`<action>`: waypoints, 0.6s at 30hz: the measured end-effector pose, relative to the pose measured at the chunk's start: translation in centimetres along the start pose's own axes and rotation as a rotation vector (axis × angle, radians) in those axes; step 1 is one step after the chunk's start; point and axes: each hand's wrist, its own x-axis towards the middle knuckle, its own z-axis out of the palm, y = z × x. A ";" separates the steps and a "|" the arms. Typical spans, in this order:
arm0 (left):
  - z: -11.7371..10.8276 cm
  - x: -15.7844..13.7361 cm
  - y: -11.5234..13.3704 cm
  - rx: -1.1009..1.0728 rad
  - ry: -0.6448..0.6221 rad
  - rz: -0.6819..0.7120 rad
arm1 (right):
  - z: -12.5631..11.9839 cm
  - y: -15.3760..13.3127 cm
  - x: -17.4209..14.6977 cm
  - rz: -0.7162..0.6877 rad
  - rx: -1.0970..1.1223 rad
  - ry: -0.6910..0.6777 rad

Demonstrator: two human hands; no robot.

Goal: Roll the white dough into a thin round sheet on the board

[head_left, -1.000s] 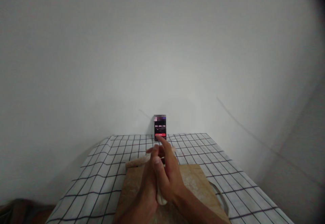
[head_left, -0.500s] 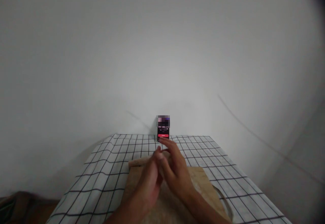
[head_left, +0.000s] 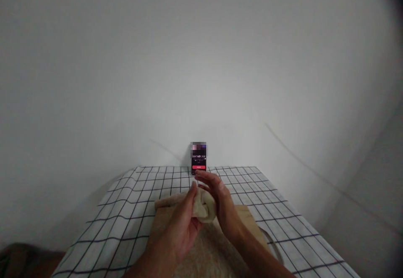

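A plain pale wall (head_left: 201, 80) closes the view, and before it stands a tabletop (head_left: 126, 232) under a white cloth with dark checks. A lump of dough (head_left: 206, 211) is in the air above the near half of a floured wooden board (head_left: 204, 257), with a folded hollow in its face. The left hand (head_left: 184, 229) grasps it from nine o'clock, thumb on top and fingers below. The right hand (head_left: 223, 200) curves along its three o'clock side with loose fingers; whether it presses, one cannot tell.

The step in hand seems to be the shaping of the dough between the palms. The next move, as one may judge, calls for an even, gentle pressure, so that the fold does not open.

Toward ten o'clock from the dough lies what looks like a rolling pin (head_left: 165, 202), partly hidden. At twelve o'clock a phone (head_left: 198, 162) leans at the wall; at four o'clock a round rim (head_left: 276, 248) shows beside the board.
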 end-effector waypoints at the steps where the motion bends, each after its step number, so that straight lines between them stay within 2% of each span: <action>1: 0.0 -0.1 0.0 -0.037 0.000 -0.002 | -0.2 0.0 -0.2 -0.057 -0.093 -0.040; 4: 0.0 -0.4 -0.3 -0.061 0.007 -0.005 | -0.4 -0.3 -0.5 -0.174 -0.269 -0.056; 8: 0.3 -0.6 -1.3 0.042 0.107 0.039 | 0.7 -1.0 -1.0 -0.139 -0.293 0.042; 12: 1.0 -1.0 -1.3 0.294 0.296 0.271 | 2.7 -1.4 -1.5 -0.112 -0.254 0.213; 15: 1.2 -1.1 -1.4 0.414 0.313 0.424 | 3.7 -1.5 -1.9 -0.154 -0.239 0.270; 18: 0.8 -0.8 -1.7 0.444 0.310 0.472 | 3.9 -1.6 -1.9 -0.229 -0.281 0.250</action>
